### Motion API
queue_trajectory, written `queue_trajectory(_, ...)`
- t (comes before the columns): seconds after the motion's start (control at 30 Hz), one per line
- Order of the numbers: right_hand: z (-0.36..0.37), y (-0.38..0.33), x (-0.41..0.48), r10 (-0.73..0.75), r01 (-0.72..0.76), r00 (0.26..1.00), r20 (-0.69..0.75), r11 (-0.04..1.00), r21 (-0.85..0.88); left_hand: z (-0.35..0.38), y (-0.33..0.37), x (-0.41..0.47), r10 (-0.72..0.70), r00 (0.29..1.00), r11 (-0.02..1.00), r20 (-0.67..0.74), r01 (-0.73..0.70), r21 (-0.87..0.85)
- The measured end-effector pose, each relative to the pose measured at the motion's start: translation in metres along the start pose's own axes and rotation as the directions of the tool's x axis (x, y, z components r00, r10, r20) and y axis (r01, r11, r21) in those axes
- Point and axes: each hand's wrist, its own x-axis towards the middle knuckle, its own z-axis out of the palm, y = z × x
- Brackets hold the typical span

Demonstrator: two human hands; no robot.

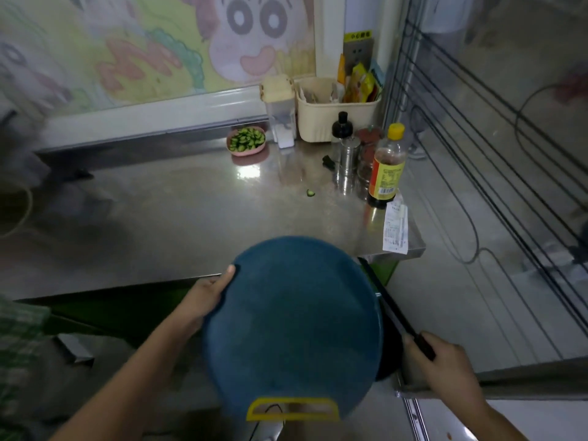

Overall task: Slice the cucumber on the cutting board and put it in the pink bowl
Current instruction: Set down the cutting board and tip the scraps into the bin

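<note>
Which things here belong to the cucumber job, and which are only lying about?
Job: blue cutting board, held by the left hand; knife, in the right hand; pink bowl with cucumber slices; stray cucumber piece on the counter.
Lying about: sauce bottle, metal shaker, beige basket, receipt.

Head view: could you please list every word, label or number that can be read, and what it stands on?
"小心", then two blurred characters: the yellow sticker above the grey wall socket.
The orange-and-yellow label on the yellow-capped clear bottle: too small to read.
The white paper receipt at the edge of the steel counter: blurred, unreadable.
The yellow snack packets: illegible.
</note>
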Motion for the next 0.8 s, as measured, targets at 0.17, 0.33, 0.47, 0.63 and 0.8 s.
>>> queue_trajectory(0.17,-0.009,-0.070,0.047,-0.136,0.138,0.990,-0.040,0.989,0.048,-0.056,0.042,0.032,-0.031,0.989,0.999,-0.144,0.033,0.013)
queue_trajectory(0.33,-0.006,-0.122,0.096,-0.178,0.177,0.983,-0.048,0.984,-0.016,-0.101,0.069,0.068,-0.078,0.968,0.996,-0.237,0.086,0.023)
queue_trajectory(0.47,0.001,-0.150,0.128,-0.147,0.137,0.986,-0.079,0.984,-0.113,-0.115,0.088,0.100,-0.096,0.969,0.995,-0.228,0.096,-0.011)
queue_trajectory(0.63,0.014,-0.162,0.156,-0.049,0.028,0.989,-0.142,0.989,-0.148,-0.123,0.112,0.151,-0.044,0.963,0.997,-0.267,0.061,0.054)
queue_trajectory(0.8,0.016,-0.196,0.165,0.029,-0.055,0.987,-0.157,0.985,-0.163,-0.136,0.112,0.208,0.007,0.942,0.994,-0.335,0.030,0.106)
